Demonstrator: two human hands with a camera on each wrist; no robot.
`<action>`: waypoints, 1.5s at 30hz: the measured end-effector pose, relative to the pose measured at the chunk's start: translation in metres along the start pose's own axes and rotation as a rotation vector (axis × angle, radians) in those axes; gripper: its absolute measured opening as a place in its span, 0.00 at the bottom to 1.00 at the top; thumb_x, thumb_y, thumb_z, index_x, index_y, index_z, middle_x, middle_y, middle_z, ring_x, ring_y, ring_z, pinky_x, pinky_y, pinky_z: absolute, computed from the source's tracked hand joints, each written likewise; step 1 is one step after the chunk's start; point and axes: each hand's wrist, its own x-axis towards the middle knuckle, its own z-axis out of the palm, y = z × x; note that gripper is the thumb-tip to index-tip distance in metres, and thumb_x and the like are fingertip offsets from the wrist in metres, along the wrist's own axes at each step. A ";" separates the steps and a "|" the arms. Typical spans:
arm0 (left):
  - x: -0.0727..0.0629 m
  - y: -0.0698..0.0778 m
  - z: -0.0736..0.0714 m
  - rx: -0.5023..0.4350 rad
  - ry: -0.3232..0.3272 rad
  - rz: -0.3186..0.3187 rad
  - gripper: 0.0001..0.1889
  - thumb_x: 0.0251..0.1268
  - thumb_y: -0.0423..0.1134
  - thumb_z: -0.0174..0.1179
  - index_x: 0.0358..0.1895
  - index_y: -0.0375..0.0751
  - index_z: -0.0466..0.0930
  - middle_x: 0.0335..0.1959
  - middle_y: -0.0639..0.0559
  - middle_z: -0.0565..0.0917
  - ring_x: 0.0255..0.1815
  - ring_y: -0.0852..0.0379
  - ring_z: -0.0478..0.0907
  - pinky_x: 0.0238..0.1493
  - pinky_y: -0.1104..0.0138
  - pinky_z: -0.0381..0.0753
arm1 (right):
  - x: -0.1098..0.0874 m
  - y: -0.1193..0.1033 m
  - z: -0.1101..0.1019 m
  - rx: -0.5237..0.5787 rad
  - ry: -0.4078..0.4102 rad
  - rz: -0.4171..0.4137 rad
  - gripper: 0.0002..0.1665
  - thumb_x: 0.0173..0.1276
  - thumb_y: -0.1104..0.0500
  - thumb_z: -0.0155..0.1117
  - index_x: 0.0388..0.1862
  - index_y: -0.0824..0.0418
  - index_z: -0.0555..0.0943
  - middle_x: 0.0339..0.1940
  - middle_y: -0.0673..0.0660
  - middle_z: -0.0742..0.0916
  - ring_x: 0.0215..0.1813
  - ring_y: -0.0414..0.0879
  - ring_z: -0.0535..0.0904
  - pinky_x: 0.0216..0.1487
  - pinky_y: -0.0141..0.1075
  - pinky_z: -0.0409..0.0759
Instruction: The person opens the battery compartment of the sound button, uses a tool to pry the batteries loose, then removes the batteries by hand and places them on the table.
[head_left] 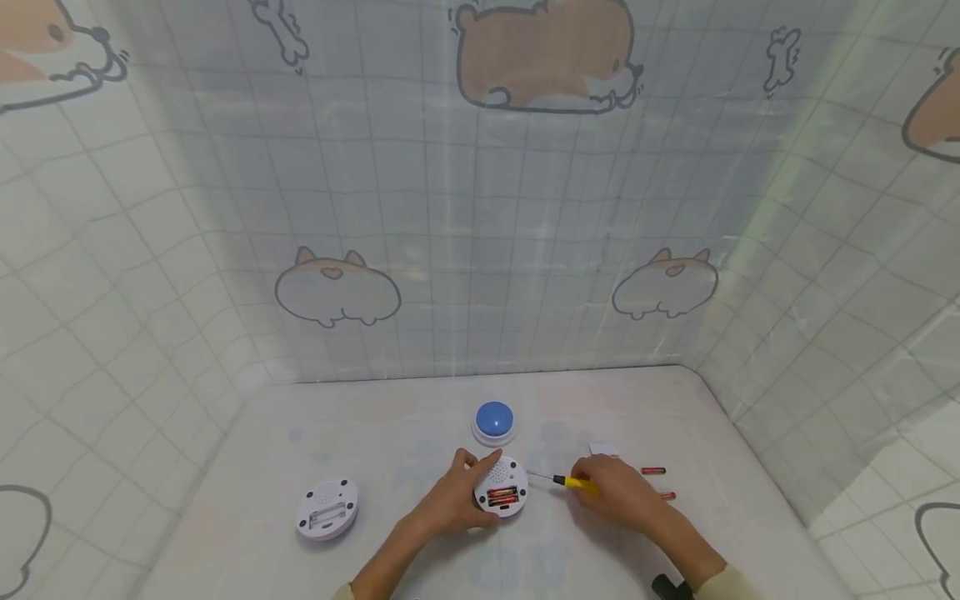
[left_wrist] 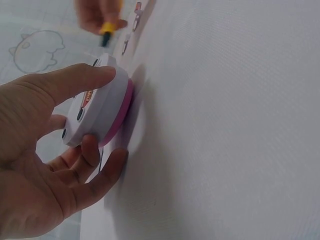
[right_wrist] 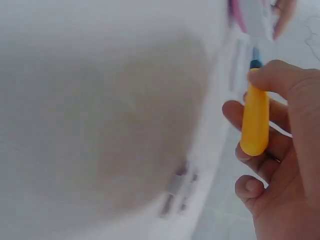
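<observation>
Between its thumb and fingers, my left hand [head_left: 450, 493] grips a round white buzzer [head_left: 496, 475], battery side up. Two red-and-black batteries [head_left: 502, 497] lie in its uncovered compartment. Seen from the left wrist, the buzzer [left_wrist: 107, 112] has a pink band on its underside and leans on the white surface. To the right, my right hand [head_left: 621, 493] holds a screwdriver [head_left: 579, 484] by its yellow handle. The screwdriver's thin metal shaft points left, its tip close beside the buzzer's edge. In the right wrist view, thumb and fingers pinch the yellow handle [right_wrist: 256, 122].
A blue-topped buzzer [head_left: 494, 418] stands just behind. At left lies another white buzzer [head_left: 327, 510], upside down, its battery slot bare. Beyond the right hand are a red battery [head_left: 653, 471], a second one [head_left: 667, 496] and a small white piece [head_left: 603, 448]. A black object [head_left: 670, 587] is near the right forearm.
</observation>
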 end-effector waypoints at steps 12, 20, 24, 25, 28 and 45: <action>0.002 -0.001 -0.001 0.006 -0.004 -0.007 0.52 0.47 0.49 0.81 0.78 0.57 0.61 0.51 0.49 0.63 0.45 0.54 0.71 0.42 0.66 0.73 | 0.003 -0.022 -0.027 0.085 -0.011 -0.073 0.10 0.67 0.45 0.70 0.46 0.40 0.85 0.46 0.40 0.85 0.47 0.40 0.77 0.52 0.44 0.81; 0.002 0.001 -0.002 -0.023 -0.029 -0.008 0.50 0.50 0.45 0.79 0.78 0.58 0.61 0.52 0.48 0.62 0.45 0.54 0.71 0.40 0.67 0.72 | 0.004 -0.040 -0.036 0.009 -0.021 -0.113 0.11 0.65 0.47 0.72 0.46 0.44 0.87 0.42 0.40 0.87 0.45 0.41 0.79 0.52 0.44 0.81; 0.002 0.001 -0.003 -0.050 -0.048 -0.007 0.49 0.52 0.43 0.78 0.78 0.58 0.62 0.53 0.48 0.61 0.44 0.56 0.71 0.40 0.68 0.72 | 0.002 -0.052 -0.040 -0.074 0.001 -0.177 0.11 0.62 0.47 0.74 0.43 0.46 0.89 0.37 0.39 0.87 0.40 0.39 0.78 0.48 0.41 0.82; 0.002 0.001 -0.003 -0.058 -0.052 -0.006 0.48 0.52 0.42 0.78 0.78 0.58 0.62 0.53 0.48 0.61 0.43 0.56 0.71 0.40 0.69 0.72 | 0.002 -0.055 -0.041 -0.102 0.012 -0.196 0.11 0.62 0.48 0.75 0.43 0.46 0.89 0.35 0.39 0.87 0.38 0.38 0.78 0.46 0.40 0.82; 0.001 0.002 -0.004 -0.080 -0.063 -0.004 0.48 0.52 0.40 0.78 0.77 0.58 0.62 0.53 0.48 0.61 0.41 0.58 0.70 0.40 0.69 0.72 | -0.001 -0.065 -0.042 -0.196 0.054 -0.269 0.12 0.60 0.48 0.77 0.41 0.46 0.89 0.32 0.40 0.87 0.34 0.36 0.76 0.43 0.36 0.80; 0.000 0.001 -0.003 -0.064 -0.042 0.000 0.48 0.51 0.42 0.78 0.77 0.56 0.62 0.55 0.46 0.62 0.48 0.54 0.70 0.44 0.66 0.73 | 0.005 -0.050 -0.042 0.045 -0.061 -0.177 0.13 0.67 0.46 0.70 0.47 0.49 0.88 0.40 0.39 0.88 0.42 0.37 0.79 0.49 0.40 0.81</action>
